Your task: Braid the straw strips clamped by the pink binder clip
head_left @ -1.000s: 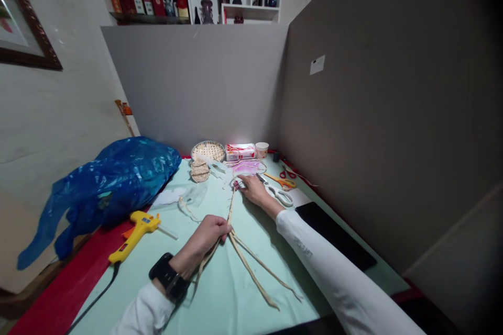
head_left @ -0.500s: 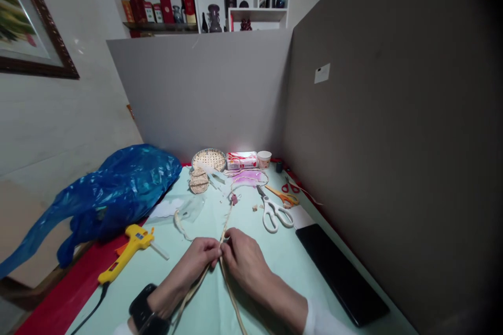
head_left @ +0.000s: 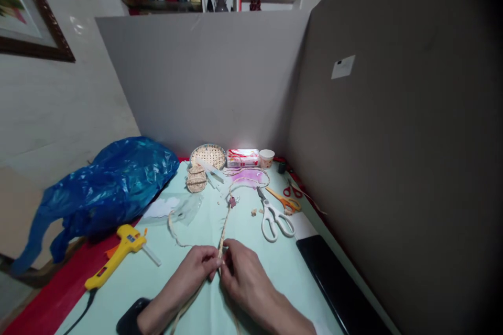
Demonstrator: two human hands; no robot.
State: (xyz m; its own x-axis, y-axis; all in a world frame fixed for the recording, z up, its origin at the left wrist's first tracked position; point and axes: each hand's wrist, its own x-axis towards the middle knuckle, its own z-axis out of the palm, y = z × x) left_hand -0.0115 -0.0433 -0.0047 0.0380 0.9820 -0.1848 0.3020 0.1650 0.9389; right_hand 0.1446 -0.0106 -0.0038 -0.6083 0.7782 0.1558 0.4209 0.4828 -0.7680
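A straw-coloured braided cord [head_left: 224,229] runs from the middle of the table toward me, with a small dark reddish piece [head_left: 232,202] at its far part. My left hand [head_left: 199,267] pinches the cord's near end from the left side. From the right, my right hand [head_left: 248,278] closes its fingers on the same spot, the fingertips of both hands almost touching. Loose strands [head_left: 187,304] trail from under the hands toward the table's near edge. How the strands cross between my fingers is hidden.
To the left lie a yellow glue gun [head_left: 118,256] and a blue plastic bag [head_left: 106,183]. White scissors [head_left: 273,218], orange scissors [head_left: 283,200] and a black slab-like object [head_left: 338,282] lie to the right. A woven basket [head_left: 208,156] and a paper cup [head_left: 266,157] stand before the grey partition [head_left: 212,78].
The view has tilted down and shifted a little, so the hands appear slightly lower. Both hands still hold the cord at about the same place.
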